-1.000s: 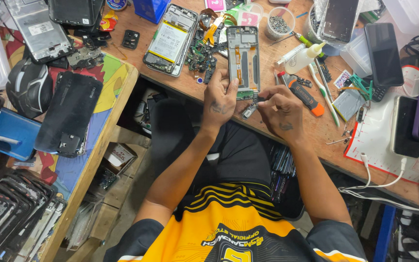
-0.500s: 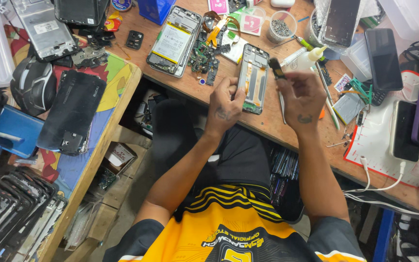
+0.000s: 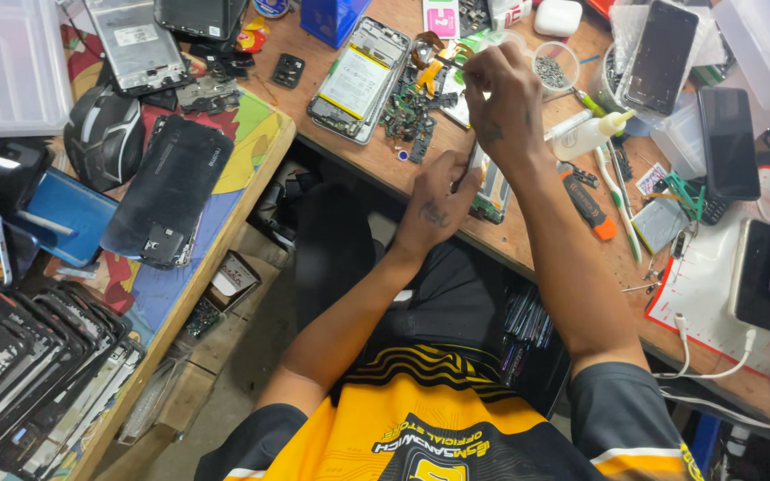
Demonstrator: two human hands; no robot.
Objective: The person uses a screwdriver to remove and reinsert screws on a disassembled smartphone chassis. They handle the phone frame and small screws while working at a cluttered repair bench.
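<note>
My left hand [image 3: 438, 203] grips the lower edge of an opened phone frame [image 3: 495, 194] that lies on the wooden bench [image 3: 528, 254] near its front edge. My right hand [image 3: 499, 93] is stretched farther out, above the frame. Its fingers are pinched on a thin metal tool whose tip points at a heap of small circuit parts [image 3: 412, 111]. Just left of that heap lies an opened phone with its battery showing [image 3: 354, 78].
An orange-handled screwdriver [image 3: 592, 212], a white squeeze bottle [image 3: 585, 134] and a small dish of screws [image 3: 554, 67] lie right of my hands. Several dark phones [image 3: 728, 142] sit farther right. The side table holds a black back cover [image 3: 167, 191] and stacked frames [image 3: 28, 374].
My right hand has lifted off the phone frame and moved away from me, up and left toward the heap of parts. My left hand has stayed on the frame.
</note>
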